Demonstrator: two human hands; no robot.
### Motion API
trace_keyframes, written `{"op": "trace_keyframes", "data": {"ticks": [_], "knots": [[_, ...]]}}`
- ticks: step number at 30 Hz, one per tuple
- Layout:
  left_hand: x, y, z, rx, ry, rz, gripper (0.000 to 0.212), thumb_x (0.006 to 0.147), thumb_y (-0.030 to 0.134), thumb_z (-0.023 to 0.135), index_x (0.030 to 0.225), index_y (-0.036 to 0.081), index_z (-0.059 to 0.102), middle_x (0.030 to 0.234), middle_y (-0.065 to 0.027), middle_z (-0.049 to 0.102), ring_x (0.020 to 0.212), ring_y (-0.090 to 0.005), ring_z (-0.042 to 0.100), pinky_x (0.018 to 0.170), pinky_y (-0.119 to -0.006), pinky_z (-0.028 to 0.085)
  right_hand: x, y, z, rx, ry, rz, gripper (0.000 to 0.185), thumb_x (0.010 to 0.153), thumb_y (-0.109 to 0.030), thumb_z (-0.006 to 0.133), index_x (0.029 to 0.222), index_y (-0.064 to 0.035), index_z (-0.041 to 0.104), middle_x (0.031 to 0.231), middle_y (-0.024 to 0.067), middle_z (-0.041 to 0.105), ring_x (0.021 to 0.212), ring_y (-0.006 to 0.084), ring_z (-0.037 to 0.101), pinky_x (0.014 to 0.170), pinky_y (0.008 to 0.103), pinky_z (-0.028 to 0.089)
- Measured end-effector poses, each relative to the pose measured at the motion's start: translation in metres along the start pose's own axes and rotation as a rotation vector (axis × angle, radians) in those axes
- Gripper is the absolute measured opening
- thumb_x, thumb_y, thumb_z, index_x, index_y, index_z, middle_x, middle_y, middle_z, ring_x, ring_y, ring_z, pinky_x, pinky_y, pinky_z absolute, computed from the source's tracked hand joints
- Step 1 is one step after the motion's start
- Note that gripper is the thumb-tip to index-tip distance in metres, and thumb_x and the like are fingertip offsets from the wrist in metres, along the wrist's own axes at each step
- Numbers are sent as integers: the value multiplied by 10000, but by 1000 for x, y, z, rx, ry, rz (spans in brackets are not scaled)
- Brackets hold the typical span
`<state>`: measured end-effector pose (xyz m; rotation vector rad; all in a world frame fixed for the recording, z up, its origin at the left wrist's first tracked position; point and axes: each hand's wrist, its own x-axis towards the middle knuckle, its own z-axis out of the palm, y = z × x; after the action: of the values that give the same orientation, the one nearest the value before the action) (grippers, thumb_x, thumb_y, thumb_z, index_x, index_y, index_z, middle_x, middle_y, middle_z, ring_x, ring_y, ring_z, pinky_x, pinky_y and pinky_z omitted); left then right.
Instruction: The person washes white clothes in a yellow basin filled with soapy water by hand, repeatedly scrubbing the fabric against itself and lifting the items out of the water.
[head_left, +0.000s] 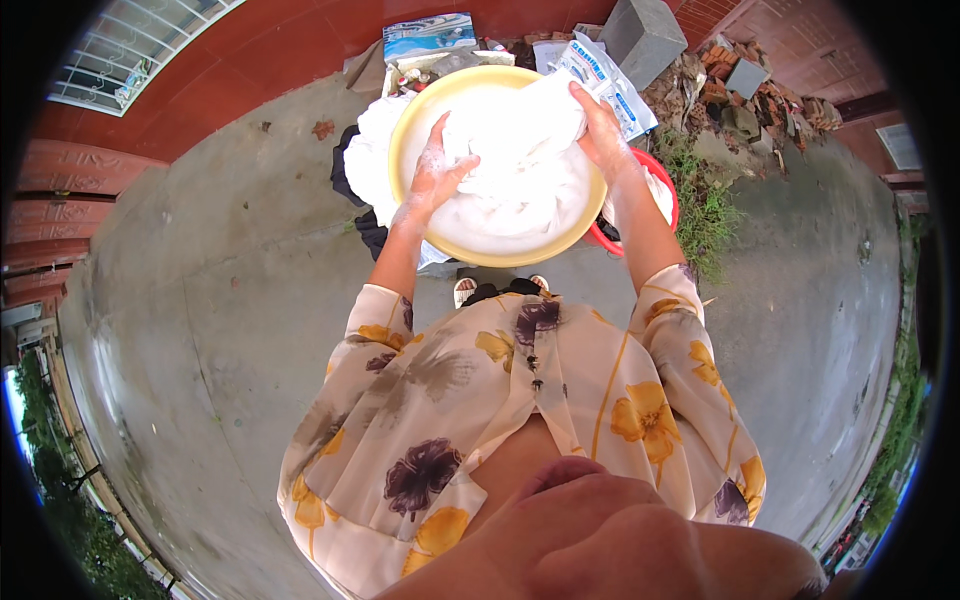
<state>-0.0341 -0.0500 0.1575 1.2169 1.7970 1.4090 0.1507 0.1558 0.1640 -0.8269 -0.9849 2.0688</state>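
Observation:
A yellow basin (491, 259) holds sudsy water and white cloth (525, 142), so bright that folds are hard to make out. My right hand (600, 127) grips a raised part of the cloth at the basin's upper right, thumb on top. Over the basin's left side is my left hand (437, 165), wet with foam, its thumb and fingers spread beside the cloth; whether it touches the cloth is unclear. White fabric (375, 150) lies against the basin's left outer side, with dark fabric (369, 229) beneath. At the right, a red tub (673, 187) holds more light and dark fabric.
Behind the basin are a blue-and-white box (429, 36), a printed plastic bag (600, 67) and a grey block (643, 41). Broken bricks (750, 97) are heaped at the upper right, above green weeds (697, 202). A red wall borders the concrete ground (255, 300).

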Motion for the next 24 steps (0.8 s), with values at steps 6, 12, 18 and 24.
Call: {"op": "trace_keyframes", "data": {"ticks": [6, 12, 18, 24], "knots": [[4, 7, -14, -19, 58, 157, 735, 746, 103, 699, 1397, 58, 360, 1338, -165, 450, 1267, -273, 404, 1059, -344, 313, -24, -43, 2, -701, -179, -147, 528, 784, -63, 600, 1297, -176, 550, 1213, 114, 585, 1070, 205, 570, 934, 292, 455], [7, 9, -18, -202, -1, 140, 658, 741, 72, 677, 1349, 73, 425, 1272, -129, 490, 1217, -244, 437, 1034, -331, 330, -49, -50, 32, -1576, -425, -431, 558, 765, -164, 642, 1302, -262, 525, 1179, 155, 583, 1116, 332, 546, 1006, 409, 407], [10, 25, -23, -144, -96, 113, 635, 733, 82, 668, 1328, 75, 446, 1283, -109, 481, 1237, -240, 417, 1048, -336, 311, -29, -37, 16, -2004, -433, -236, 321, 783, -164, 597, 1104, -172, 586, 1101, 133, 620, 1075, 329, 573, 890, 420, 464], [11, 19, -33, 35, -130, 189, 682, 708, 108, 669, 1347, 86, 431, 1350, -115, 447, 1299, -268, 360, 1092, -354, 255, -38, -32, 7, -1700, -579, -398, 505, 787, -130, 597, 1277, -218, 515, 1079, 169, 617, 1035, 340, 587, 893, 417, 471]]}}
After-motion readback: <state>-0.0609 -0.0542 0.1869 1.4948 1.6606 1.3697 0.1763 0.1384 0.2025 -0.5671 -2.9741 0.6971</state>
